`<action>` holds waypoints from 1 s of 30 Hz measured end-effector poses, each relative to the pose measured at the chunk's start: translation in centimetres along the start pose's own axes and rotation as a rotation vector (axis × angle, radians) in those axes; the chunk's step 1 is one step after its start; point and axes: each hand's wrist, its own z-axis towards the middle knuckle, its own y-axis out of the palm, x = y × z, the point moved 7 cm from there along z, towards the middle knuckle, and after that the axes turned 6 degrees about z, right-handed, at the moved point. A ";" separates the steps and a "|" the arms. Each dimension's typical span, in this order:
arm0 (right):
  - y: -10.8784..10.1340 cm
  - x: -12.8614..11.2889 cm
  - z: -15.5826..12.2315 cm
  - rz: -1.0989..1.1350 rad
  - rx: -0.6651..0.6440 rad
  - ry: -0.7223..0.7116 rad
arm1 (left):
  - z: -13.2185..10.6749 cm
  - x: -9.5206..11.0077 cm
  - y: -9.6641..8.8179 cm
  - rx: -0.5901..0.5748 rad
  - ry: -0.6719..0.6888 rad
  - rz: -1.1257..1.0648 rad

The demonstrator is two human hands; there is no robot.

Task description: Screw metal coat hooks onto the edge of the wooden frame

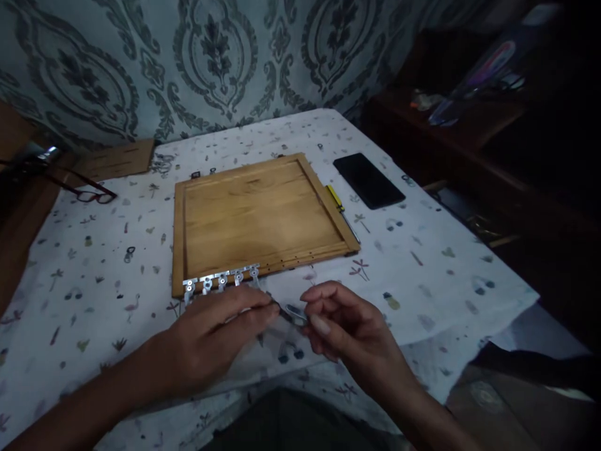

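Observation:
A wooden framed panel (253, 213) lies flat on the table. Along the left part of its near edge runs a silver metal strip with several hook-like pieces (222, 280). In front of that strip, my left hand (220, 329) is closed, fingertips pinched on a thin dark piece (278, 305). To its right, my right hand (345, 322) pinches a small shiny metal piece (297, 314) between thumb and fingers. The dark piece and the metal piece meet between my hands; whether they are joined I cannot tell. Small dark holes dot the panel's near rail farther right.
A screwdriver (335, 199) with a yellow and black handle lies against the panel's right side. Beyond it rests a black phone (369, 180). Glasses (96, 196) and cardboard (117, 160) are at the far left. A patterned cloth (451, 282) covers the table, hanging over the near edge.

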 end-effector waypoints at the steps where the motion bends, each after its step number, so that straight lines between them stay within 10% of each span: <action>1: 0.0 -0.1 -0.3 -0.013 -0.013 -0.018 | -0.1 -0.1 0.4 -0.040 -0.036 -0.047; 8: 0.4 1.0 -1.0 0.033 -0.057 0.002 | -0.2 -0.8 1.9 -0.140 -0.128 -0.272; 15: 0.6 0.9 -0.2 -0.103 -0.031 -0.032 | 1.2 -1.2 0.8 -0.067 0.056 -0.017; 30: 0.3 0.7 3.5 -0.249 0.054 0.035 | 2.6 -7.1 3.1 -0.310 -0.225 -0.094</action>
